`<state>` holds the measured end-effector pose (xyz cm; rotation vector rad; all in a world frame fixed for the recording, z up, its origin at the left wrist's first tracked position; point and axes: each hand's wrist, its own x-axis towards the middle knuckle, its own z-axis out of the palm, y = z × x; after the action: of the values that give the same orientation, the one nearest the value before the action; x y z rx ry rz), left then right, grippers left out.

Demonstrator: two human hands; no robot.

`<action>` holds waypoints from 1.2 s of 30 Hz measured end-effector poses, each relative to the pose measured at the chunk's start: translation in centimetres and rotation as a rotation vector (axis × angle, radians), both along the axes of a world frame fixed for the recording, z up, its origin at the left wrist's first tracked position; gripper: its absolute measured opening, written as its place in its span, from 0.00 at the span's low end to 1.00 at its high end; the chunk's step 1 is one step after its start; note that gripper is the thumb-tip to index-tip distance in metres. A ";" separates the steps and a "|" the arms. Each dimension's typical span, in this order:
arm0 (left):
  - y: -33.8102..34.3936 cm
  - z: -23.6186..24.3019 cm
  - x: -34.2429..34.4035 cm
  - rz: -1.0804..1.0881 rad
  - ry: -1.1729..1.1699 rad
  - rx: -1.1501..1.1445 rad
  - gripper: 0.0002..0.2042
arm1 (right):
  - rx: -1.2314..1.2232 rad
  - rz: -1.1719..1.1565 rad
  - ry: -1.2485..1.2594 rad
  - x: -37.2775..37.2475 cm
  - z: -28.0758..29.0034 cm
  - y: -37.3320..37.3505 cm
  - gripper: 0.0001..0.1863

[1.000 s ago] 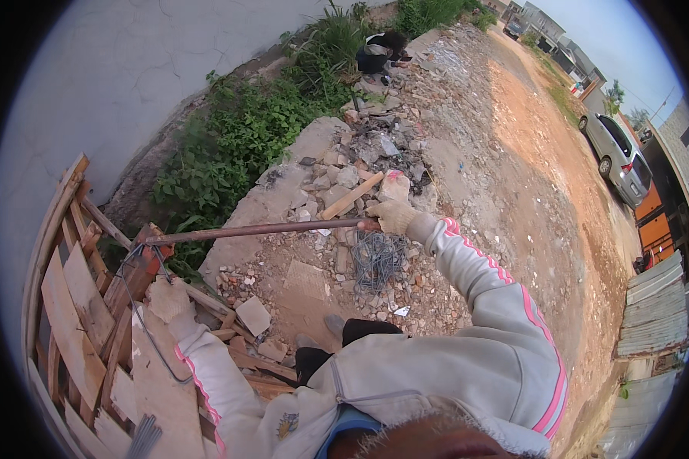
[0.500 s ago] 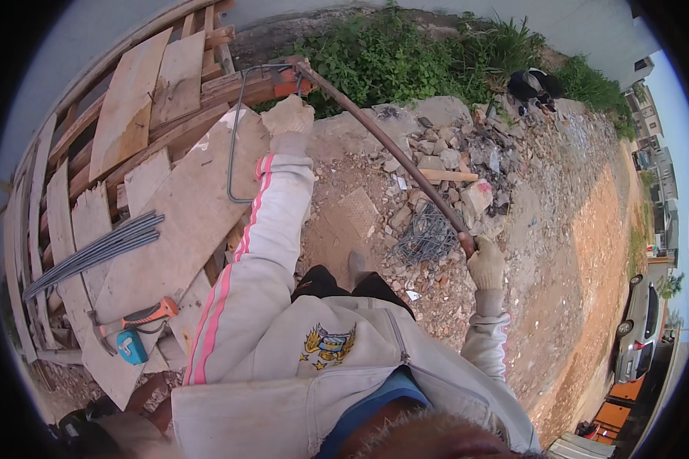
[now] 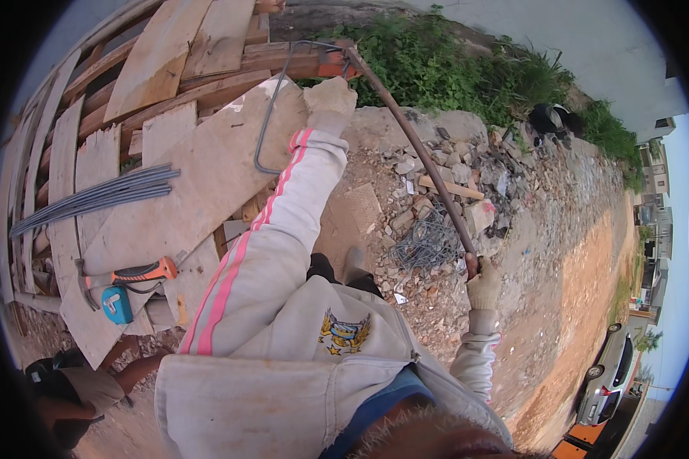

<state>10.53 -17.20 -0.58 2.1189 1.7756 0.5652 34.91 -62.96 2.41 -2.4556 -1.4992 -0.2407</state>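
Observation:
My gloved right hand [image 3: 482, 281] grips the lower end of a long rusty pipe [image 3: 413, 138]. The pipe's upper end meets an orange metal fitting [image 3: 331, 67] on a wooden beam at the upper middle. A bent steel rod [image 3: 263, 136] loops from that fitting over a plywood sheet [image 3: 191, 176]. My gloved left hand [image 3: 329, 99] is closed beside the fitting; what it holds is hidden. A bundle of straight rods [image 3: 92, 197], an orange-handled hammer [image 3: 130, 274] and a teal tape measure [image 3: 116, 304] lie on the boards.
Bent wire pieces [image 3: 425, 243] lie among rubble [image 3: 455, 168] beside weeds [image 3: 429, 73] along a wall [image 3: 605, 53]. A person [image 3: 76, 394] is at the lower left; a dark, hunched shape [image 3: 551, 121] sits by the weeds. A car [image 3: 608, 375] stands along the dirt road.
The view has swung left, bringing the hammer, tape and rods into sight. The pipe has turned from crosswise to slanting down toward me, my right hand moving with it.

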 end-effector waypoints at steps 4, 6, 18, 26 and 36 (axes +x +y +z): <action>0.2 -0.6 -0.2 0.023 -0.008 0.012 0.15 | -0.071 -0.082 0.054 0.8 0.7 0.1 0.25; 0.3 -0.8 -0.2 0.028 -0.052 0.004 0.14 | -0.049 -0.078 0.054 1.0 1.1 0.2 0.26; -0.4 -0.1 -0.1 0.045 -0.069 0.038 0.14 | -0.179 -0.047 0.435 -3.7 3.9 -1.0 0.30; -6.7 0.9 -2.4 -0.021 0.103 0.307 0.22 | -0.464 -0.303 1.621 -2.2 6.0 -0.2 0.26; -4.7 -1.7 -3.4 0.230 -0.008 0.322 0.18 | -0.490 -0.176 1.775 -13.5 -0.2 -2.4 0.18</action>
<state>7.11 -21.93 -2.29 2.1151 2.0552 0.9764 21.40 -65.38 2.24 -1.7024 -0.4444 1.8608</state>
